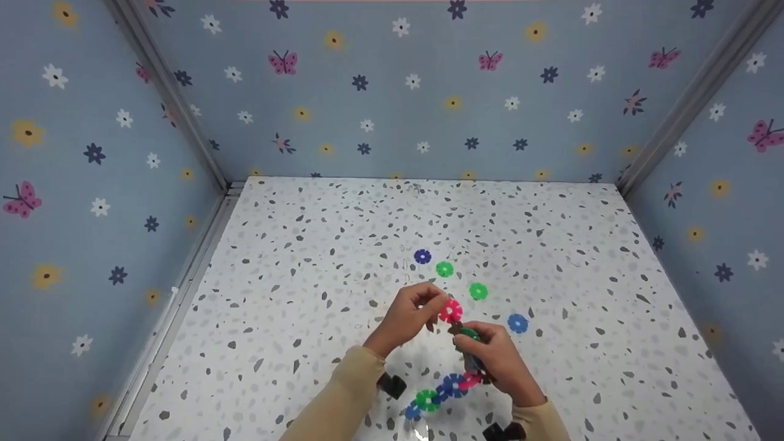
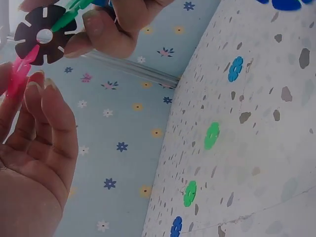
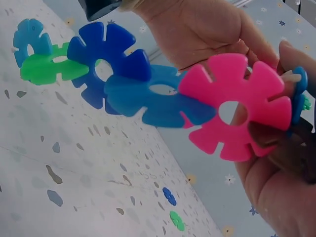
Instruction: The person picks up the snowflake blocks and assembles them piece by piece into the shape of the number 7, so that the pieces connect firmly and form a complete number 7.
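My left hand (image 1: 411, 312) pinches a pink slotted flower disc (image 1: 451, 310) at the upper end of a linked chain. That pink disc slots into a dark brown disc (image 2: 44, 35), which joins a green disc (image 2: 71, 14). My right hand (image 1: 496, 355) grips the chain around the green disc, its fingers hiding some of the pieces. From below this hand the chain runs down to the left: another pink disc (image 3: 234, 108), a light blue disc (image 3: 158, 96), a dark blue disc (image 3: 103, 69), a green disc (image 3: 54, 66) and a light blue end disc (image 3: 32, 39).
Loose discs lie on the speckled white tabletop (image 1: 294, 245) beyond my hands: a dark blue disc (image 1: 422, 256), a green disc (image 1: 444, 269), a second green disc (image 1: 478, 291) and a blue disc (image 1: 517, 323). Patterned blue walls (image 1: 392, 122) enclose the table's back and sides.
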### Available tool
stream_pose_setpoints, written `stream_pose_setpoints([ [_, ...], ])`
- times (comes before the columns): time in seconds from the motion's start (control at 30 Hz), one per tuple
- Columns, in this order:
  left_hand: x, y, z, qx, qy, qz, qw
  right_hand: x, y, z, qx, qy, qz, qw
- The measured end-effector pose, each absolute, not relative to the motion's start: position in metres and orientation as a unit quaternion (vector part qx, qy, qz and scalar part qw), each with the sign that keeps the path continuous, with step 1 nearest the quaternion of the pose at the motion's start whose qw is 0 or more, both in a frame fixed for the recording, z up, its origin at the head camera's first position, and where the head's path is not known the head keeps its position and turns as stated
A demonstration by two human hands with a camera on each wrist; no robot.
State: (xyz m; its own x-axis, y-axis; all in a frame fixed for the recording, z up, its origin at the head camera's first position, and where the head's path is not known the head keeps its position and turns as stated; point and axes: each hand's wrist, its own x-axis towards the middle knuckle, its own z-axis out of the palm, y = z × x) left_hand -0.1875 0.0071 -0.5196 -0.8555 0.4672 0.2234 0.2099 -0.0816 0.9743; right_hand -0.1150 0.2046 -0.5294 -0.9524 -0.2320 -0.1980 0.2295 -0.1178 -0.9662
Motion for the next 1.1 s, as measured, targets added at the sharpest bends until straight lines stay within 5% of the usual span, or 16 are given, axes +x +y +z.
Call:
stream_pose_setpoints([
  [0.43,-0.256,0.004,-0.558,0.081,0.834,0.545,0.029,-0.123,0.218,-0.527,-0.009,0.656,-0.737,0.163],
  [0.73,-0.293,0.013,-0.583,0.162,0.941,0.265,0.133,-0.127,0.22,-0.528,-0.014,0.652,-0.74,0.164],
  [1.1,-0.32,0.032,-0.599,0.174,0.964,0.15,0.131,-0.126,0.229,-0.523,0.014,0.655,-0.733,0.18],
])
